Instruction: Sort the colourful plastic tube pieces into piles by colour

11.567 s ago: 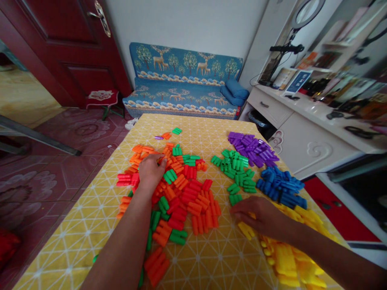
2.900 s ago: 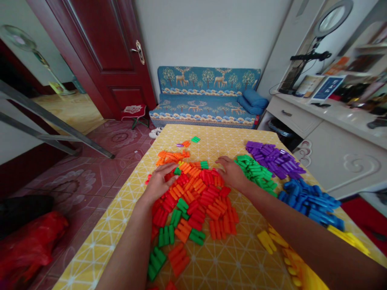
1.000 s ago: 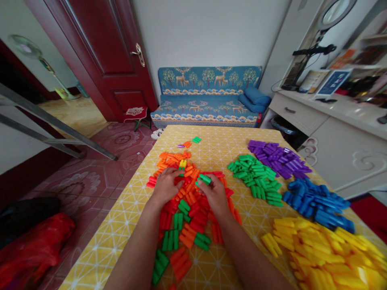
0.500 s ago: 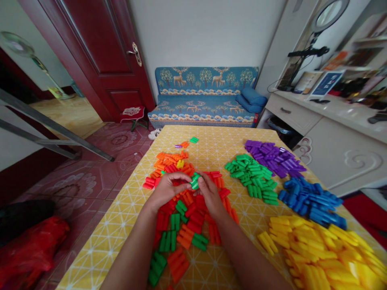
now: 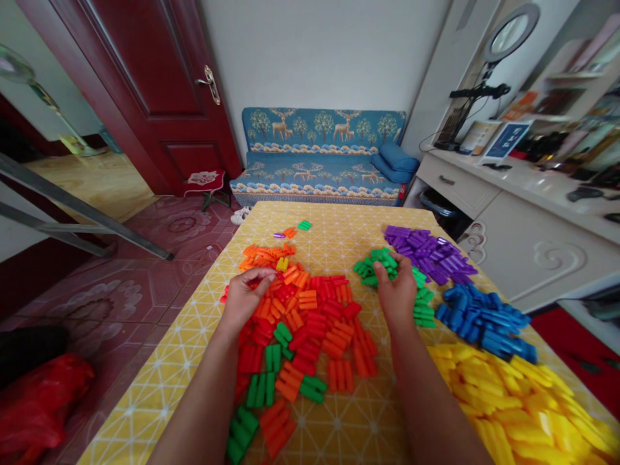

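Note:
My left hand (image 5: pixel 247 296) is over the left edge of a mixed pile of orange and red plastic blocks (image 5: pixel 314 329), its thumb and forefinger bent close together; whether anything is between them I cannot make out. Several green blocks (image 5: pixel 260 389) lie among the orange and red ones, and a small yellow block (image 5: pixel 282 263) rests near the back. On the right, my right hand (image 5: pixel 398 289) reaches into the green pile (image 5: pixel 369 270), with thumb and fingers closed about a green block (image 5: pixel 383 257) at the fingertips. The hand covers part of that pile.
Purple blocks (image 5: pixel 431 255), blue blocks (image 5: pixel 484 320) and yellow blocks (image 5: pixel 523 400) form separate heaps along the table's right side. A lone green block (image 5: pixel 305 225) lies near the far edge. Beyond the yellow patterned tablecloth (image 5: pixel 339 223) stands a blue sofa (image 5: pixel 314 161); a white cabinet (image 5: pixel 508 213) is to the right.
Both hands were together over the orange and red pile around a green block. They have parted: the right hand has moved right to the green pile, the left slightly left.

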Motion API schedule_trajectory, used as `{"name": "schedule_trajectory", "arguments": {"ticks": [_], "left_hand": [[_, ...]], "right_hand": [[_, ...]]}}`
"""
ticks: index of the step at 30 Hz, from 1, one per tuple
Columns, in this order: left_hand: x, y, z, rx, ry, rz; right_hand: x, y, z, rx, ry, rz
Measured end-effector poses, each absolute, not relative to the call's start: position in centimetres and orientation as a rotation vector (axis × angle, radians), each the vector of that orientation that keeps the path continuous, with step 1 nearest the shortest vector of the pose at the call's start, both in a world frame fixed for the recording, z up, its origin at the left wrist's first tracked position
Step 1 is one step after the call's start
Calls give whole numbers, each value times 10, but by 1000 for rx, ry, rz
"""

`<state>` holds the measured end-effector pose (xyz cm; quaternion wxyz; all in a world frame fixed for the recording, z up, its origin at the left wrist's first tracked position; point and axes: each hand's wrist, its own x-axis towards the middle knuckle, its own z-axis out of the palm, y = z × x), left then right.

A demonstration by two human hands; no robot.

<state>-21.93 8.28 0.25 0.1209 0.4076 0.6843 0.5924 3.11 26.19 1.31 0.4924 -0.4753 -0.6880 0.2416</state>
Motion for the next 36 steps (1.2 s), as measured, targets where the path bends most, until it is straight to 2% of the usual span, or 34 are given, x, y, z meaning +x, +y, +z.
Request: {"name": "schedule_trajectory", "arguments": {"ticks": [2, 5, 14, 36], "left_hand": [[-224, 82, -2, 1140, 2038, 1768], [-227, 82, -7, 1109, 2063, 1779], [-228, 83, -10, 1075, 2070, 1783], [-229, 82, -13, 1064, 2050, 1792]], "right_hand": [[43, 273, 9, -1309, -1685, 354], [48, 277, 0, -1425, -1693, 230], [46, 282, -13, -1454, -1691, 194], [54, 277, -8, -1452, -1595, 256]]}}
